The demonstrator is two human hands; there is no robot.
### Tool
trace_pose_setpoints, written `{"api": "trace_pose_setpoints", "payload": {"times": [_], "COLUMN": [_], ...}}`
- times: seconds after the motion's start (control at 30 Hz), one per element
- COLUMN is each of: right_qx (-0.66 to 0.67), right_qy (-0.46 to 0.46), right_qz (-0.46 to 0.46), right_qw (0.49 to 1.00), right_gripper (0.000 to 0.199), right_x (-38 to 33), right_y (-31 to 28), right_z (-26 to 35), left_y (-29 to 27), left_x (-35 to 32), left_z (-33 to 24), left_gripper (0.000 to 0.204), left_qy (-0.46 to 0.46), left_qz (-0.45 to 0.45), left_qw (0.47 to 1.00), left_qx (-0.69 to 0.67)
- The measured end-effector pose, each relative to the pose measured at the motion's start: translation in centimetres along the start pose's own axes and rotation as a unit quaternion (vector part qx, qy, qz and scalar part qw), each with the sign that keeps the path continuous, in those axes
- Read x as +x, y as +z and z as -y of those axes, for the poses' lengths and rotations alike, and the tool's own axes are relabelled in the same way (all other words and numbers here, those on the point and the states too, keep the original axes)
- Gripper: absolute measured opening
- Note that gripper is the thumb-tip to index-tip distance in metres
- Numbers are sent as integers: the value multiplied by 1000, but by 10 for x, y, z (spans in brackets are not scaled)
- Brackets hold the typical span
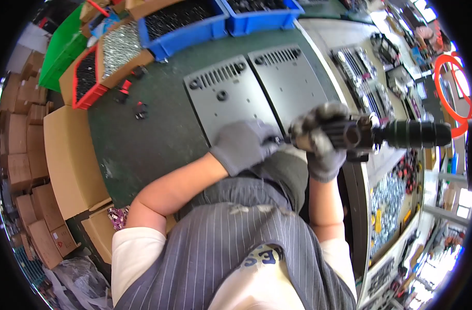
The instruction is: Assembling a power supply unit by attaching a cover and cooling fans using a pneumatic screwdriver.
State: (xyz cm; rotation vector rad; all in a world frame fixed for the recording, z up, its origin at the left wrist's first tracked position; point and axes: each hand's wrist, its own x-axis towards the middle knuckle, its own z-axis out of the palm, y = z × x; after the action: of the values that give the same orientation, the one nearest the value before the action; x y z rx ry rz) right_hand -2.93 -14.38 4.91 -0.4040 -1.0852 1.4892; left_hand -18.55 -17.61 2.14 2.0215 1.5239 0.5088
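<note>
My right hand (324, 142), in a grey glove with dark smudges, is wrapped round a black power driver (357, 135). The tool lies sideways, its thick ribbed end to the right and its thin tip toward my left hand. My left hand (246, 146), in a grey glove, is closed at that tip on a small dark part (271, 140) mostly hidden by the fingers and blurred. Just beyond the hands, two flat grey metal plates (231, 103) with slotted far ends lie side by side. Small round black pieces (222, 95) sit on the left plate.
Blue bins (187, 39) of black parts stand along the far edge of the dark green table (138, 134). A red bin (86, 77) and a cardboard box of silver screws (120, 49) are at the far left. A red-orange coiled hose (453, 95) hangs at the right.
</note>
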Motion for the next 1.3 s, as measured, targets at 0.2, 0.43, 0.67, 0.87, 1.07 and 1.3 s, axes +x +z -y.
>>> {"api": "trace_pose_setpoints", "payload": {"times": [0.2, 0.43, 0.67, 0.87, 1.07, 1.3], "right_qx": [-49, -71, -59, -55, 46, 113], "right_qy": [119, 84, 84, 111, -93, -141], "right_qz": [-16, 64, 55, 22, 104, 47], "right_qw": [992, 992, 993, 992, 989, 982], "right_gripper": [34, 31, 35, 43, 38, 39], "right_x": [-7, -1, 12, 13, 23, 20], "right_y": [-15, -21, -13, 3, 23, 21], "right_z": [-16, -17, -15, 0, 27, 18], "left_y": [0, 21, 4, 10, 0, 4], "left_x": [-2, -11, -7, -9, -13, -17], "left_z": [-10, 22, 31, 31, 29, 18], "left_gripper": [30, 30, 27, 34, 27, 25], "left_qy": [-14, -154, -174, -149, -157, -146], "left_qz": [80, -2, 20, -103, -54, 14], "left_qw": [996, 877, 750, 751, 755, 652], "left_qx": [29, -456, -638, -635, -635, -744]}}
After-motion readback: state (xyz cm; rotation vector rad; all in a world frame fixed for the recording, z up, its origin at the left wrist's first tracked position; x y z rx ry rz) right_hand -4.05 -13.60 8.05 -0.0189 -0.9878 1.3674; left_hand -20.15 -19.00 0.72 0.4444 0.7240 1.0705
